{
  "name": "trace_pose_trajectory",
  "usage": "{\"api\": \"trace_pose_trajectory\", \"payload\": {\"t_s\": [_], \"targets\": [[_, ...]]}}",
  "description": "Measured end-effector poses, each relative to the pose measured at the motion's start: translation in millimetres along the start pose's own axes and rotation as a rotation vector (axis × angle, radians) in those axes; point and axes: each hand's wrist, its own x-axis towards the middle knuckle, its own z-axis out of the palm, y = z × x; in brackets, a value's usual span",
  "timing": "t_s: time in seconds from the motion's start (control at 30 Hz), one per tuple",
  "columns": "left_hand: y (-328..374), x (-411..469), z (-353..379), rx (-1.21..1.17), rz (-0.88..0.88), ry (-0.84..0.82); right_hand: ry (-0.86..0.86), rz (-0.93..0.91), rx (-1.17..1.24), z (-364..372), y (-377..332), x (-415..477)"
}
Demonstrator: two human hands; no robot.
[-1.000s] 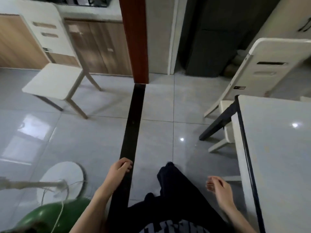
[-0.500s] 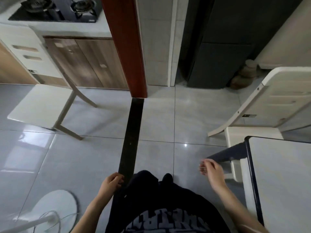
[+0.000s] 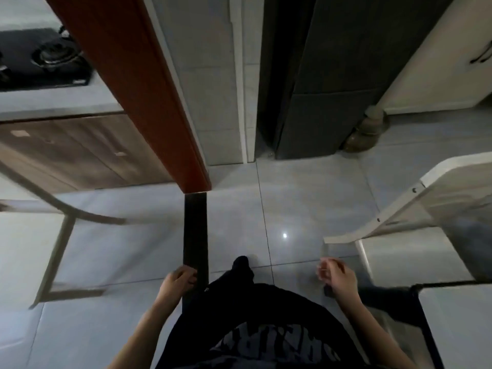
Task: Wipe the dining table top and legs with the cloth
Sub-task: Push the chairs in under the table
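Person's walking past dining table [image 3: 458, 315], now only its corner showing at right. Left hand [image 3: 177, 279] and right hand [image 3: 336, 276] both loosely curled, holding nothing; no cloth in sight, wiping not begun.

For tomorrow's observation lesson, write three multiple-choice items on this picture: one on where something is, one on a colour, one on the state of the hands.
1. The dining table lies: A) lower right B) upper left C) centre.
2. The door frame is: A) green B) reddish-brown C) yellow.
3. The hands hold: A) a cloth B) a cup C) nothing visible.

Key: A, its corner shows beside the right hand; B, the slanted post is reddish-brown; C, the left hand and right hand are loosely curled with no cloth in sight.
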Motion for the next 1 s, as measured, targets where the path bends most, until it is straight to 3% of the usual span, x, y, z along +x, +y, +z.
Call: {"api": "trace_pose_trajectory", "payload": {"t_s": [0.17,0.4,0.57,1.0], "targets": [[120,79,-14,0.201,0.085,-0.122,0.131,-0.015,0.022,12,-53,16],[238,161,20,0.237,0.167,-0.276,0.248,0.082,0.197,12,-81,66],[289,209,56,0.239,0.127,-0.297,0.274,0.128,0.238,14,-117,134],[459,304,138,0.305,0.143,-0.282,0.275,0.001,0.301,-21,-280,303]]}}
